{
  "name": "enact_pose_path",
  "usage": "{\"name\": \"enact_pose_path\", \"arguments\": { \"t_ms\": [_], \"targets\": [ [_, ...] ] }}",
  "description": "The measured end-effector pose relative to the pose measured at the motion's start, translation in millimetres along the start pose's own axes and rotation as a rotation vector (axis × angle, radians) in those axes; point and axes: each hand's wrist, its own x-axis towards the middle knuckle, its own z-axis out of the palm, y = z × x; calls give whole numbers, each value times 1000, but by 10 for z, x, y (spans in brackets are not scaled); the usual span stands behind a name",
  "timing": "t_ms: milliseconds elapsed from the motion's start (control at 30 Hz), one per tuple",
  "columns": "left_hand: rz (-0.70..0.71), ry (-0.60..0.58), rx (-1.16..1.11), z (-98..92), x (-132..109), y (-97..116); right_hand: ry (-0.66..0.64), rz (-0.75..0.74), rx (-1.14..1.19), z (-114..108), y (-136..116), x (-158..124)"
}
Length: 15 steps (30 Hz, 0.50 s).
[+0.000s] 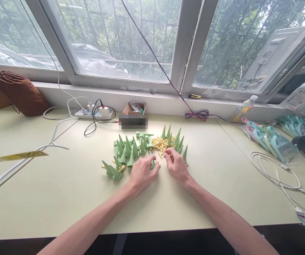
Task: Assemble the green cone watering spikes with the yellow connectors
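My left hand [145,170] is closed round a green cone whose surface shows between thumb and fingers, with a bit of yellow by the thumb. Just right of it, my right hand [175,163] has its thumb and fingertips pinched together near the loose yellow pieces; what they hold, if anything, is too small to name. The pile of small yellow pieces [161,142] lies beyond both hands. Several green cones [131,156] stand left of the pile, and more green cones [177,136] stand to its right. A separate group of cones with yellow pieces [112,170] is at the left.
Behind the cones are a small cardboard box [127,109], a blurred dark object [133,122] and a power strip [84,114]. A brown pouch [22,92] lies back left. Bagged clips [271,140] and a coiled white cable [274,170] are at right. Windows rise behind.
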Motion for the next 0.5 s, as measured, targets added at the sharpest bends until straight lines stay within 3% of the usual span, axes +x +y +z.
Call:
{"name": "enact_pose_path", "arguments": {
  "t_ms": [333,500],
  "targets": [
    [30,-51,-44,-6,-14,27,3,2,16,19,4,-10],
    [76,-18,-85,14,-19,15,24,-2,17,20,4,-9]
  ]
}}
